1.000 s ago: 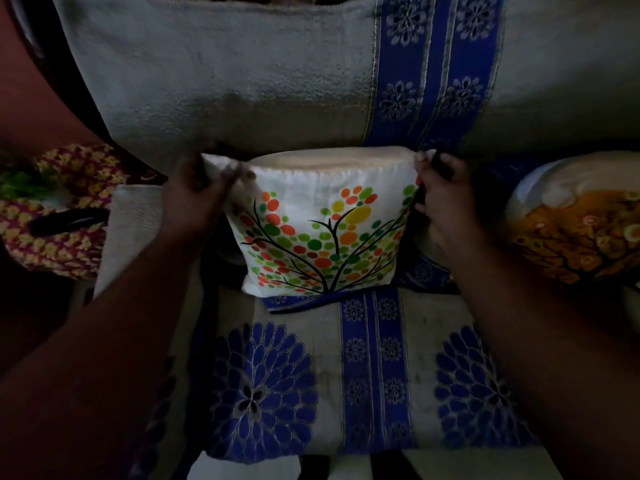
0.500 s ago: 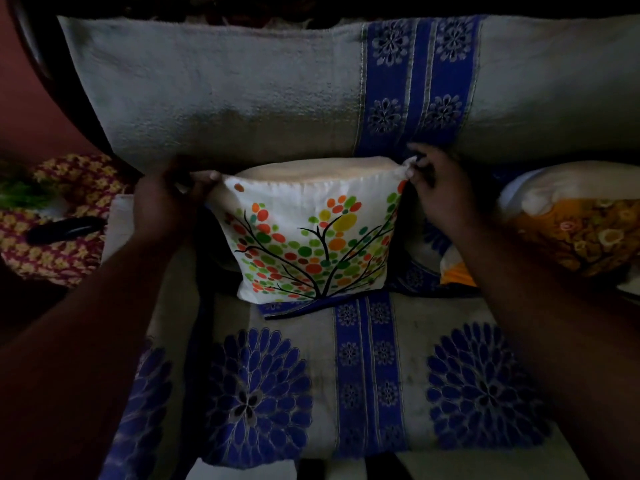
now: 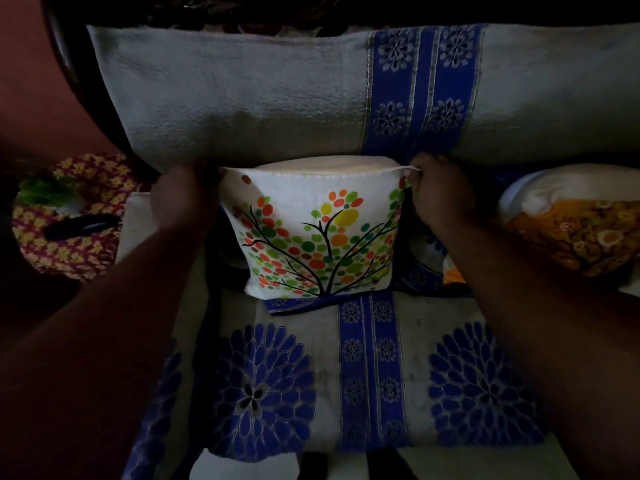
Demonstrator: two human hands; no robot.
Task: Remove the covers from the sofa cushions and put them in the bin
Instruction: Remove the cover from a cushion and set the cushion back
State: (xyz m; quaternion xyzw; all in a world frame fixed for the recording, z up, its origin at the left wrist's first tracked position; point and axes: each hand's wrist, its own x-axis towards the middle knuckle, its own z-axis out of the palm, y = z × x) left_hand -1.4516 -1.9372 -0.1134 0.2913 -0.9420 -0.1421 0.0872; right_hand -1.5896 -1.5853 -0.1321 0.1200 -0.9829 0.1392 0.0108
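1. The tree-print cover (image 3: pixel 320 233) stands upright on the sofa seat (image 3: pixel 377 368), leaning toward the backrest (image 3: pixel 242 98), with the pale cushion (image 3: pixel 329 165) showing out of its open top edge.
2. The left hand (image 3: pixel 181 197) grips the cover's top corner on its side; its fingers curl round the cloth edge, though the dim light hides exactly how.
3. The right hand (image 3: pixel 440 192) pinches the opposite top corner, fingers (image 3: pixel 414 173) closed tight on the seam.
4. Between the two sets of fingers the cover's mouth is stretched taut, so the step in hand looks like peeling this cover down off its cushion.
5. The next move likely calls for pulling both corners toward the seat evenly, or freeing one hand to draw the cushion up and out.
6. Beyond the right fingers lies an orange cushion (image 3: pixel 575 230), apparently waiting its turn.
7. No bin is visible here.
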